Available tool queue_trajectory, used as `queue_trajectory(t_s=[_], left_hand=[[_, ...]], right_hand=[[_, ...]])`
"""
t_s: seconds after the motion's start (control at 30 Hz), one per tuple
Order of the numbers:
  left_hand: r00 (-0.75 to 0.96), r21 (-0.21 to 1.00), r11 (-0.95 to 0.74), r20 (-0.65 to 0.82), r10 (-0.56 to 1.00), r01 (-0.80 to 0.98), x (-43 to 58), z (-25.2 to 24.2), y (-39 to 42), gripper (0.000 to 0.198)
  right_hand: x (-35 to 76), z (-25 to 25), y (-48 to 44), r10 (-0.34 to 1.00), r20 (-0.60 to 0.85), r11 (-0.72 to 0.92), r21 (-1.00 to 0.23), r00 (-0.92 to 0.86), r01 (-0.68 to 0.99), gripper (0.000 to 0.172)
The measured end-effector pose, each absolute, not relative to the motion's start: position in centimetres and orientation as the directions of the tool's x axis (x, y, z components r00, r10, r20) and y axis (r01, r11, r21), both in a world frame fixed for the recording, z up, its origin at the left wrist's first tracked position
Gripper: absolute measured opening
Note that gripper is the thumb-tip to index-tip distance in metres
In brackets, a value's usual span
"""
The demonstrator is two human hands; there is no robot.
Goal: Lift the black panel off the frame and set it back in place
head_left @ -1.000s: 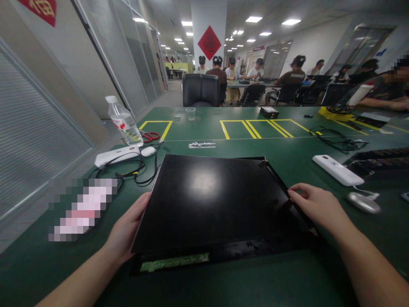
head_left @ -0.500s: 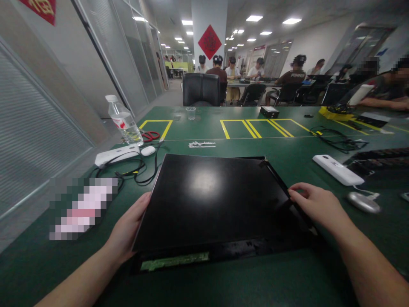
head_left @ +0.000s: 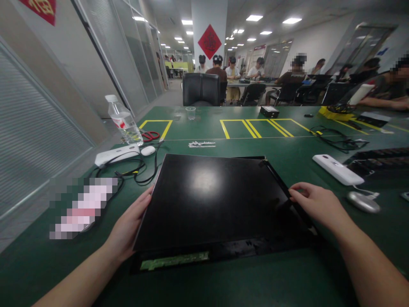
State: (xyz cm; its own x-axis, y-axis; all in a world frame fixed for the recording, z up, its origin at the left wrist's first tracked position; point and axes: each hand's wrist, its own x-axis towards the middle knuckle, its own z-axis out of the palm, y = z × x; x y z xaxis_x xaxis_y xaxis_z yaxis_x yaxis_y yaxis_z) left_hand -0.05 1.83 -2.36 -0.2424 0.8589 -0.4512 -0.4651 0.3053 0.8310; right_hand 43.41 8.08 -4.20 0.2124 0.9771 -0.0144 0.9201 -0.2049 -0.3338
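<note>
A black, glossy LCD screen panel (head_left: 211, 204) lies face up in front of me, over a black frame (head_left: 276, 172) that shows along its right and far edges. The panel sits a little askew on this frame. A green circuit strip (head_left: 174, 261) runs along the near left edge. My left hand (head_left: 129, 226) grips the panel's left edge, its fingertips partly hidden beneath. At the right, my right hand (head_left: 315, 202) pinches the side of the frame between thumb and curled fingers.
Left on the green table (head_left: 255, 281) are a water bottle (head_left: 124, 123), red-handled scissors (head_left: 150, 136), a white device (head_left: 118, 154) and black cables. On the right lie a white power bank (head_left: 338, 169) and a silver mouse (head_left: 363, 202). Several people sit farther back.
My left fingers have slid slightly farther along the panel's left edge, away from me. The panel, the frame and my right hand look almost unmoved.
</note>
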Motion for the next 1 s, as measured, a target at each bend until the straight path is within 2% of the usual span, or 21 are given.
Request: queue_trajectory(t_s=[0.17,0.43,0.77,1.0], left_hand=[[-0.239,0.847,0.311,-0.439,0.866,-0.43,0.0,-2.4,1.9,0.063],[-0.233,0.865,0.276,-0.396,0.888,-0.419,-0.4,-3.4,1.7,0.055],[-0.283,0.891,0.267,-0.381,0.88,-0.368,0.0,-3.0,1.7,0.057],[-0.323,0.914,0.27,-0.365,0.873,-0.304,0.2,-2.9,1.8,0.059]], right_hand=[[43.4,-4.3,8.1,0.979,0.011,-0.188,-0.333,0.203,0.924,0.035],[43.4,-4.4,8.2,0.976,-0.023,-0.209,-0.361,0.215,0.909,0.036],[43.7,-4.6,8.3,0.98,0.003,-0.181,-0.424,0.201,0.888,0.035],[43.6,-4.5,8.3,0.974,-0.036,-0.216,-0.438,0.223,0.873,0.034]])
